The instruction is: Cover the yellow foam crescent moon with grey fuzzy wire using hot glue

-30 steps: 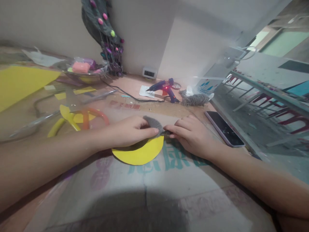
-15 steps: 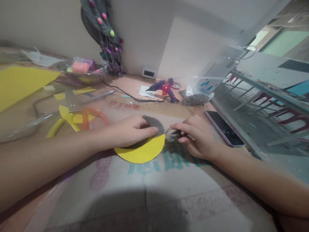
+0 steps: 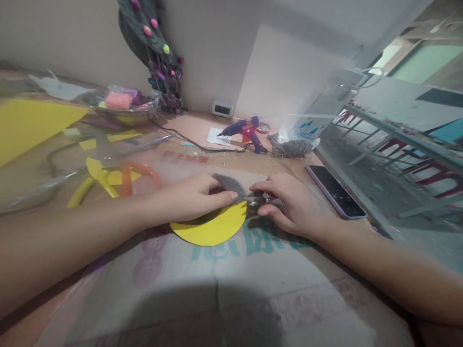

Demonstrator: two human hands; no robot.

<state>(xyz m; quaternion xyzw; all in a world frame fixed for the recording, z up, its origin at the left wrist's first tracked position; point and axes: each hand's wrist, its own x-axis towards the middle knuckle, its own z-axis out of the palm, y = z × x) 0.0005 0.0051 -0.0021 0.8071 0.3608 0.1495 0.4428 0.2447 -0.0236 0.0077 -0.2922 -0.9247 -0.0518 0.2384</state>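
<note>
My left hand (image 3: 197, 196) lies over a yellow disc (image 3: 213, 229), its thumb pressed on the grey yarn (image 3: 231, 184) that covers the disc's far part. The fingers are mostly hidden beneath the hand, and the disc rests low over the cardboard. Just right of the disc's edge, my right hand (image 3: 289, 205) is curled with thumb and forefinger around a small dark tool (image 3: 257, 198). Its narrow end points left at the yarn's edge; blur and shadow hide its exact kind.
A glue gun (image 3: 240, 129) with a red light stands behind the hands, near a grey yarn skein (image 3: 291, 147). A phone (image 3: 336, 192) lies at the right edge. Orange-handled scissors (image 3: 141, 171) and yellow pieces lie left. Printed cardboard (image 3: 217, 308) covers the front.
My right hand has shifted slightly left, and the small dark tool has come closer to the disc's edge. My left hand keeps its hold on the disc.
</note>
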